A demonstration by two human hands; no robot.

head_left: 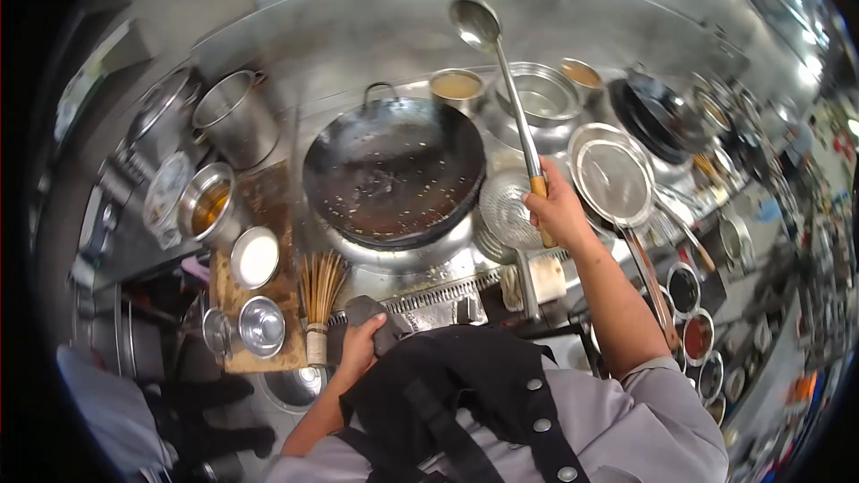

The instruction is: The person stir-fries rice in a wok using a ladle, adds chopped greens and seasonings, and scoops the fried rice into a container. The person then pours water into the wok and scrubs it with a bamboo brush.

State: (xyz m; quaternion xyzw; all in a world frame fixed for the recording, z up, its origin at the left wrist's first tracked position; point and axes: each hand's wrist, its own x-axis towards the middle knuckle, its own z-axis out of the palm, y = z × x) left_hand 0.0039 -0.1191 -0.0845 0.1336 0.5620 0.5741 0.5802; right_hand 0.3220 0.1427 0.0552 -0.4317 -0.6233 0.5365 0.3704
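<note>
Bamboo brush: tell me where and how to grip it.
Probably best: grip the bamboo brush by its bound end, from the person's side; that end is slim and faces them, while the splints fan away. The nearby left hand holds a dark cloth.

One held ladle (pixel 516 97), one held cloth (pixel 365 309), one central wok (pixel 403 150)

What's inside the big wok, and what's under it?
Inside the wok: scattered pale bits, too small to identify; nothing covers them. Under it, metal stovetop shows around the rim; the wok hides whatever's directly beneath.
</note>
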